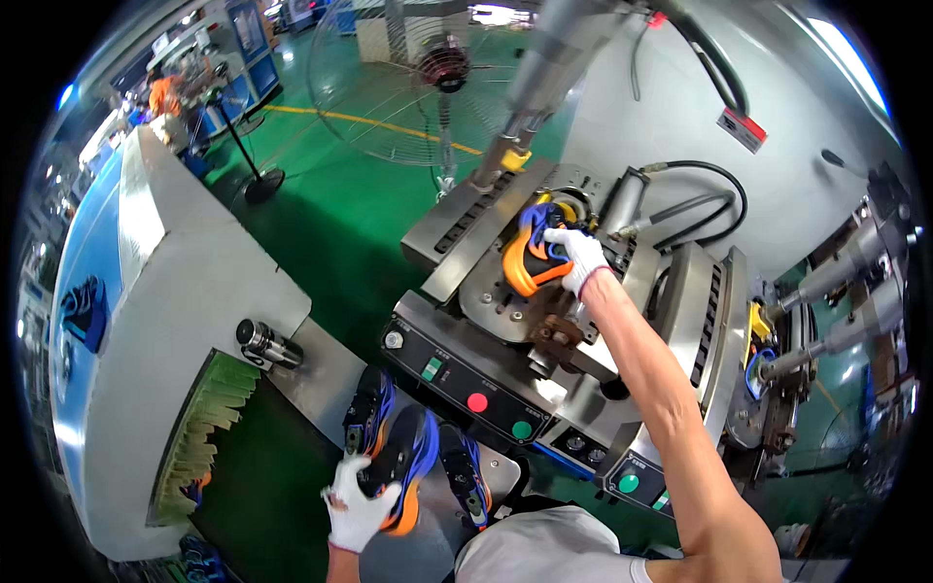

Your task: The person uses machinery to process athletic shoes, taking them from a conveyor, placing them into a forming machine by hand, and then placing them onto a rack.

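My right hand [581, 257], in a white glove, grips a blue, black and orange shoe [525, 267] over the metal bed of a machine [491, 301]. Its fingers close on the shoe's side, and the far end meets the machine's clamp area. Low in the view, my gloved left hand [360, 505] has its fingers and thumb around the near part of a second such shoe [410, 452]. That shoe rests on a metal shelf [501, 471] between two dark, blue-edged shoe pieces, one on its left [367, 403] and one on its right [465, 471].
A control panel [476, 389] with red and green buttons fronts the machine. Left stands a grey housing [214, 262] with green strip curtains [199, 447] and a dark flask [267, 342]. A large fan [442, 73] is beyond, and a similar machine [768, 379] is at right.
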`<state>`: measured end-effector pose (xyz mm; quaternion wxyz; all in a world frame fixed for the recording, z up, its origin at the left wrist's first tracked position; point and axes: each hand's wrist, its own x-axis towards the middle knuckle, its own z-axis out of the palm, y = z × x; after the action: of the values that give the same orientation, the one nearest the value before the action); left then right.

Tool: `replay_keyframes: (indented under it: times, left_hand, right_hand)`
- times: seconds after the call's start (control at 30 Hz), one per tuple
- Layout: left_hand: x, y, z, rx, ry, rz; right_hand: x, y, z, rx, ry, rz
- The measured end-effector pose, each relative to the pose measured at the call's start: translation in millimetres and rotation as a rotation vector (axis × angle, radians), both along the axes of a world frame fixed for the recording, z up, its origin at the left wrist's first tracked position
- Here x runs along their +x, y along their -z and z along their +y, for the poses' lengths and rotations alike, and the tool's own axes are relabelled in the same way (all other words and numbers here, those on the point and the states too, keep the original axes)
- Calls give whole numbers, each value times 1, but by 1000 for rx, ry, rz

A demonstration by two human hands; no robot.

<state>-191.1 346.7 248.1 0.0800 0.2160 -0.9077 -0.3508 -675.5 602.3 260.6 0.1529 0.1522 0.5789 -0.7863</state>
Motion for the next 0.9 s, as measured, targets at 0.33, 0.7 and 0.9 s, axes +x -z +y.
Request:
replay_keyframes:
  times: [0.33,0.7,0.9]
  left_hand:
    - [193,160,58,-94,-789,-382]
    - [207,198,91,119,-1020,-380]
    - [218,203,90,112,-970,-359]
  right_hand:
    - [-89,105,-40,1232,-92,208]
    - [27,26,-23,987,-256,729]
    - [328,106,23,1595,-851,1075]
